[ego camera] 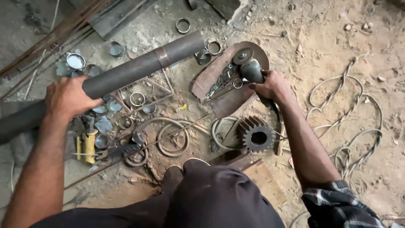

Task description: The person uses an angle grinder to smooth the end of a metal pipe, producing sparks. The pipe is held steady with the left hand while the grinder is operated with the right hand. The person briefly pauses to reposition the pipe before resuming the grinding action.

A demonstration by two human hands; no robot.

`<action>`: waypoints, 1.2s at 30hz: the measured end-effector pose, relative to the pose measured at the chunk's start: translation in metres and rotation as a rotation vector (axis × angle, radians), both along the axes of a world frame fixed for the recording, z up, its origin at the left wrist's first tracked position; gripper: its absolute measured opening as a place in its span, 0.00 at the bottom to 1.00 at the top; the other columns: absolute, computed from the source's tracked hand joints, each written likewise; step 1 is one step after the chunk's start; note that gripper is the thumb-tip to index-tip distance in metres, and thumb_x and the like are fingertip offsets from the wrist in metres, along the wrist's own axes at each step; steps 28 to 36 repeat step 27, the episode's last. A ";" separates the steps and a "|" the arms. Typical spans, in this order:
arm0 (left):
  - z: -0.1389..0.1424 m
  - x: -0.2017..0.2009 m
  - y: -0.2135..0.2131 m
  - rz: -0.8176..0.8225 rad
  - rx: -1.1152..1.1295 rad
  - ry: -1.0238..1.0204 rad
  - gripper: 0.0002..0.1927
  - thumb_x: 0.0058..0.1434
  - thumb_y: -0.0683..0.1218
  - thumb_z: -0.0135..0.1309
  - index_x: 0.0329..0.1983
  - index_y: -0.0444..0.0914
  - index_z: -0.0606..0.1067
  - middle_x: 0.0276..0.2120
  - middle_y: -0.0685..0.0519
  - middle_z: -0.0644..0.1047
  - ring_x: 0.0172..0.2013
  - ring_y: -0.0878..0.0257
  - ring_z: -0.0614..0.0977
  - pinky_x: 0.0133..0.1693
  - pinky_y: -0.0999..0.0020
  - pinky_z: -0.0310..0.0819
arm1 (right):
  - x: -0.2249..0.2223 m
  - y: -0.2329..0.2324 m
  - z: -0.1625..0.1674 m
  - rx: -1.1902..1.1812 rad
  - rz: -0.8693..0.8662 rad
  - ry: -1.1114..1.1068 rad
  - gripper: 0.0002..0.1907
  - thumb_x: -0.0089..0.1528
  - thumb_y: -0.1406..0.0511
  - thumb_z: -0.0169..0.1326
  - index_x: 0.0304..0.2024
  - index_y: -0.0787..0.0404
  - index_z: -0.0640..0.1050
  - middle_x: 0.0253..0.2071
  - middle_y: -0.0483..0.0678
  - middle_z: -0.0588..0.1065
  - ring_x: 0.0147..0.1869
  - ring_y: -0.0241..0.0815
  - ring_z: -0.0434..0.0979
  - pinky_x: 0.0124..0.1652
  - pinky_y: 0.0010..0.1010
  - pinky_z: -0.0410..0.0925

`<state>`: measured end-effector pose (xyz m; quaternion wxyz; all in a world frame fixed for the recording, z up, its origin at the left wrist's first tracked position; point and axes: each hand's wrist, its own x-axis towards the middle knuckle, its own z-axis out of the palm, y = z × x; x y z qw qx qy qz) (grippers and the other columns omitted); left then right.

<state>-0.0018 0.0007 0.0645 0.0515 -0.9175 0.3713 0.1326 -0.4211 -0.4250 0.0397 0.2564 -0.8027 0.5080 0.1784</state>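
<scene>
At far left, left hand (67, 98) wrapped over a long dark steel pipe (126, 76) slanting up to the right. Below it, cut metal rings (137, 99) and a yellow-handled tool (89, 145) scattered on dirt. Centre, toothed gear (257, 134). Right of that, right hand (272, 86) gripping an angle grinder (249, 65), disc uppermost, over a curved rusty plate (219, 74). Far right, twisted cable (358, 126).

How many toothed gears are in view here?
1: the toothed gear lies on the ground below the right hand, beside the wire coils. Others may be hidden among the scrap.
</scene>
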 end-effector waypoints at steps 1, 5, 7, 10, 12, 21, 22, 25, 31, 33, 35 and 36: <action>0.001 0.000 0.000 -0.006 -0.012 0.003 0.36 0.42 0.61 0.69 0.57 0.50 0.82 0.43 0.42 0.84 0.44 0.43 0.85 0.49 0.46 0.77 | 0.005 -0.001 -0.002 -0.011 0.006 0.058 0.40 0.53 0.47 0.66 0.62 0.58 0.76 0.45 0.60 0.81 0.45 0.54 0.83 0.47 0.43 0.75; 0.003 -0.001 -0.002 0.008 0.018 0.010 0.36 0.42 0.61 0.70 0.57 0.50 0.82 0.43 0.43 0.84 0.44 0.44 0.85 0.49 0.46 0.77 | 0.010 -0.006 -0.013 -0.148 0.093 0.093 0.39 0.51 0.45 0.70 0.52 0.67 0.79 0.42 0.59 0.80 0.43 0.55 0.82 0.43 0.43 0.75; 0.004 -0.001 -0.002 0.007 -0.017 0.015 0.35 0.42 0.60 0.69 0.57 0.50 0.82 0.43 0.43 0.84 0.44 0.43 0.85 0.50 0.46 0.77 | 0.010 -0.008 -0.017 -0.148 0.082 0.127 0.39 0.52 0.44 0.69 0.51 0.68 0.79 0.41 0.59 0.81 0.42 0.55 0.83 0.42 0.43 0.75; 0.004 -0.002 -0.002 0.018 0.000 0.013 0.35 0.42 0.61 0.70 0.56 0.49 0.82 0.43 0.42 0.84 0.44 0.43 0.85 0.49 0.46 0.77 | 0.005 -0.006 -0.019 -0.123 0.114 0.122 0.38 0.53 0.44 0.67 0.51 0.67 0.79 0.39 0.59 0.81 0.39 0.55 0.83 0.39 0.43 0.76; 0.004 -0.004 -0.002 -0.003 -0.014 -0.011 0.35 0.41 0.62 0.70 0.55 0.48 0.82 0.42 0.42 0.83 0.43 0.43 0.85 0.47 0.46 0.77 | 0.001 0.003 -0.017 -0.145 0.142 0.049 0.36 0.54 0.46 0.65 0.55 0.64 0.77 0.37 0.60 0.80 0.37 0.56 0.84 0.38 0.44 0.76; 0.006 -0.011 -0.003 -0.029 -0.137 0.004 0.29 0.40 0.60 0.70 0.46 0.46 0.83 0.37 0.41 0.83 0.40 0.42 0.85 0.44 0.46 0.79 | -0.035 0.076 -0.029 -0.461 0.255 -0.104 0.46 0.62 0.45 0.58 0.75 0.59 0.60 0.39 0.64 0.78 0.40 0.64 0.80 0.38 0.52 0.71; 0.004 -0.012 -0.003 -0.020 -0.142 0.003 0.29 0.40 0.60 0.70 0.46 0.46 0.83 0.37 0.41 0.83 0.40 0.42 0.85 0.44 0.46 0.79 | -0.039 0.080 -0.031 -0.445 0.262 -0.144 0.48 0.59 0.47 0.59 0.76 0.57 0.58 0.44 0.64 0.77 0.43 0.64 0.79 0.39 0.53 0.71; -0.004 -0.018 0.000 -0.034 -0.205 -0.072 0.32 0.39 0.59 0.71 0.48 0.43 0.82 0.37 0.39 0.82 0.39 0.41 0.85 0.44 0.46 0.78 | -0.044 0.087 -0.042 -0.362 0.267 -0.054 0.53 0.59 0.48 0.58 0.80 0.52 0.51 0.56 0.62 0.73 0.54 0.64 0.76 0.48 0.53 0.70; -0.015 -0.024 0.003 -0.022 -0.187 -0.114 0.30 0.43 0.59 0.70 0.48 0.43 0.81 0.38 0.41 0.83 0.40 0.41 0.85 0.45 0.45 0.78 | -0.045 0.089 -0.048 -0.384 0.286 -0.015 0.55 0.60 0.47 0.59 0.81 0.51 0.47 0.64 0.62 0.67 0.61 0.64 0.71 0.56 0.54 0.66; -0.015 -0.024 0.003 -0.022 -0.187 -0.114 0.30 0.43 0.59 0.70 0.48 0.43 0.81 0.38 0.41 0.83 0.40 0.41 0.85 0.45 0.45 0.78 | -0.045 0.089 -0.048 -0.384 0.286 -0.015 0.55 0.60 0.47 0.59 0.81 0.51 0.47 0.64 0.62 0.67 0.61 0.64 0.71 0.56 0.54 0.66; -0.015 -0.024 0.003 -0.022 -0.187 -0.114 0.30 0.43 0.59 0.70 0.48 0.43 0.81 0.38 0.41 0.83 0.40 0.41 0.85 0.45 0.45 0.78 | -0.045 0.089 -0.048 -0.384 0.286 -0.015 0.55 0.60 0.47 0.59 0.81 0.51 0.47 0.64 0.62 0.67 0.61 0.64 0.71 0.56 0.54 0.66; -0.015 -0.024 0.003 -0.022 -0.187 -0.114 0.30 0.43 0.59 0.70 0.48 0.43 0.81 0.38 0.41 0.83 0.40 0.41 0.85 0.45 0.45 0.78 | -0.045 0.089 -0.048 -0.384 0.286 -0.015 0.55 0.60 0.47 0.59 0.81 0.51 0.47 0.64 0.62 0.67 0.61 0.64 0.71 0.56 0.54 0.66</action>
